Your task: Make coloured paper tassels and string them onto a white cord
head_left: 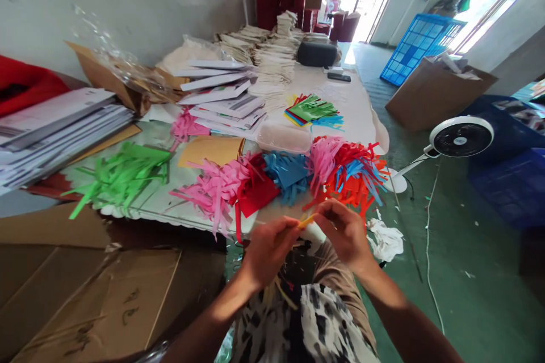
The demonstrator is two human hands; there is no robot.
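My left hand (272, 247) and my right hand (343, 229) meet in front of the table's near edge, fingers closed. Between them they pinch a small piece of yellow fringed paper (306, 221), one end in each hand. Pale strips (283, 292) hang below my left hand over my lap. Just beyond my hands, on the table, lie bundles of fringed paper: pink (223, 181), red (256, 195), blue (289, 173) and orange-red (351, 187). Green fringed paper (128, 176) is farther left.
Stacked white packets (230, 96) and a clear plastic box (284, 137) stand behind the bundles. Multicoloured fringed sheets (313, 109) and a phone (339, 77) lie farther back. A cardboard box (93, 300) is at lower left. A fan (461, 139) stands to the right.
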